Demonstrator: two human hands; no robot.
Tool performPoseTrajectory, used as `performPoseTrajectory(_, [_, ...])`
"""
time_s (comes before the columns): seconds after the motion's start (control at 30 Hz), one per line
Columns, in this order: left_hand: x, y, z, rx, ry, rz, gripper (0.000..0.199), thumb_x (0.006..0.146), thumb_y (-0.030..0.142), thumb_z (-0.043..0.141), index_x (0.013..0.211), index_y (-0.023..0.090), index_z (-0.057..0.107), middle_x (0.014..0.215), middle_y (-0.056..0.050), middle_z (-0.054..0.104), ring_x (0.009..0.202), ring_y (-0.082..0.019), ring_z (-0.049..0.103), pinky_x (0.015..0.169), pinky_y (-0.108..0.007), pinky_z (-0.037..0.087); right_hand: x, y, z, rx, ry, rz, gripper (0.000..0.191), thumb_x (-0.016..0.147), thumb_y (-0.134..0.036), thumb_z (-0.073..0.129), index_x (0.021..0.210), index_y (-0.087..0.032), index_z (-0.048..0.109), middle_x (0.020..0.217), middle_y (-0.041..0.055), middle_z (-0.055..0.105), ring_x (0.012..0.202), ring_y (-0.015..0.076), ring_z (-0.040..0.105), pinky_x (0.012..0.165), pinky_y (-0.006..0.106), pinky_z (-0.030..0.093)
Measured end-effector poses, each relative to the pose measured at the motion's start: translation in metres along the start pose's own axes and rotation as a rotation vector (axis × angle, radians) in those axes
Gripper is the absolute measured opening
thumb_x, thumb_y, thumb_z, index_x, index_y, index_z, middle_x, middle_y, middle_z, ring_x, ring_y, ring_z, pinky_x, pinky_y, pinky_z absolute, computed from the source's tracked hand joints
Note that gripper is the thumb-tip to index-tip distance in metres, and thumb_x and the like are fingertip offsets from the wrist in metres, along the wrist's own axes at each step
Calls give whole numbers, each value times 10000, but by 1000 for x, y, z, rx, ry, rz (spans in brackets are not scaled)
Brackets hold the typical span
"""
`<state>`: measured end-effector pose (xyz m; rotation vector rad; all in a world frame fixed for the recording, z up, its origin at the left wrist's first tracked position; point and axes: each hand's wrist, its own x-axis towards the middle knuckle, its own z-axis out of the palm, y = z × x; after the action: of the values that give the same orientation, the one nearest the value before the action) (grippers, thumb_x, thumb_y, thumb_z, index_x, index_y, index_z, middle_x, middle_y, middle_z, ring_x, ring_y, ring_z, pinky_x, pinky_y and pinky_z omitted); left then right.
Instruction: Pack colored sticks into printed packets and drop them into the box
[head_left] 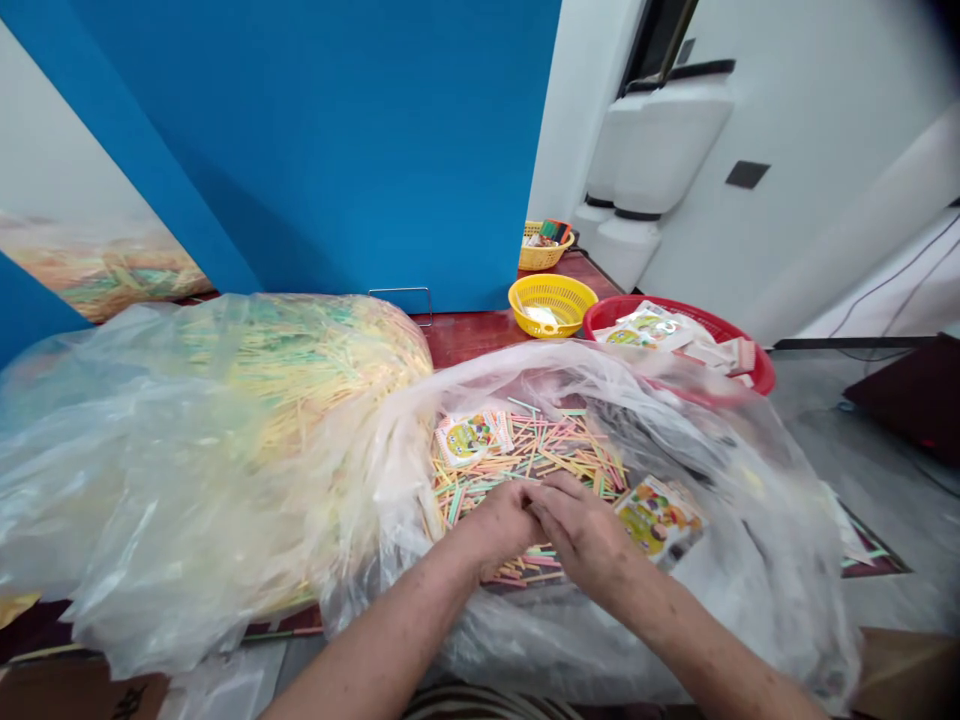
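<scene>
Head view shows left hand (496,527) and right hand (581,532) pressed together over pastel sticks (529,455) (what either grip pinches is hidden).

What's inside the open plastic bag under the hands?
The open plastic bag holds loose short pastel sticks, with a printed sachet and another printed sachet at either side. The left hand and right hand cover the middle; the heap's underside is hidden.

Hidden under the fingers of the left hand (499,525) and right hand (581,530): part of the pile of coloured straw pieces (525,465), any pinched piece impossible to make out. Past the fingertips, a red basin (757,370) half-veiled by a clouded plastic bag (720,480). Right of the fingers, a cardboard box (907,675), cut off by the bottom edge.
</scene>
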<state>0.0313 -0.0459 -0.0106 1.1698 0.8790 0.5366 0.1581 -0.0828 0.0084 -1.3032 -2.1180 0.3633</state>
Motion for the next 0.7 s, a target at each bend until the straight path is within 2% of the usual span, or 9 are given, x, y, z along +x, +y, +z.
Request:
performPoseTrajectory(0.07, [4,4,-6,112,9,56,452,544,127,655,989,153,582,795,-19,607,674,-143,530,627,-256,430,-6,4,0,-47,59,-9,250,837,-91,340,835,-177,575,818,70,576,749,153,546,631,263,472])
performPoseTrajectory(0.13, [12,14,-25,438,95,217,525,573,109,630,1086,177,545,937,-55,602,778,-168,547,708,-287,439,-13,10,-4,-148,30,43,251,818,-69,345,771,-173,569,772,68,560,716,152,531,605,251,449])
performPoseTrajectory(0.2, [27,26,-50,867,216,336,311,664,137,570,970,180,605,967,-84,611,887,-214,544,816,-344,413,-20,16,-7,-264,-116,131,256,786,-33,358,701,-172,555,721,58,541,645,143,504,568,242,417])
performPoseTrajectory(0.27, [45,35,-74,1235,402,273,220,676,264,621,871,164,630,961,-119,616,969,-284,527,866,-405,380,-26,19,-8,-317,-282,179,265,749,5,367,695,-166,561,719,53,542,594,131,480,538,234,388])
performPoseTrajectory(0.33, [61,41,-91,1445,414,145,359,647,446,647,854,153,632,988,-141,620,996,-322,525,868,-432,374,-26,20,-10,-270,-317,164,261,751,5,374,710,-161,572,720,50,549,593,126,478,535,228,378])
performPoseTrajectory(0.4, [72,43,-100,1536,337,31,414,657,528,609,851,164,635,977,-130,637,953,-311,558,833,-421,393,-18,21,-16,-141,-170,127,233,803,-54,384,716,-159,573,729,50,555,654,130,500,584,228,393])
performPoseTrajectory(0.5, [75,44,-103,1613,276,-2,294,759,443,520,820,190,655,894,-96,667,848,-259,605,769,-366,413,9,25,-24,22,43,89,229,847,-141,405,686,-169,565,713,30,556,709,128,507,645,233,395])
performPoseTrajectory(0.6, [68,43,-99,1686,282,97,293,834,320,417,827,177,672,917,-108,669,881,-245,601,780,-350,398,48,33,-15,-27,30,130,247,819,-120,429,605,-163,544,657,15,540,658,121,483,620,238,366])
performPoseTrajectory(0.7, [62,40,-96,1659,298,165,334,835,409,418,907,191,662,989,-107,656,935,-256,586,811,-369,387,79,43,8,-120,-50,184,237,799,-130,462,572,-148,528,616,7,521,604,113,453,593,244,346])
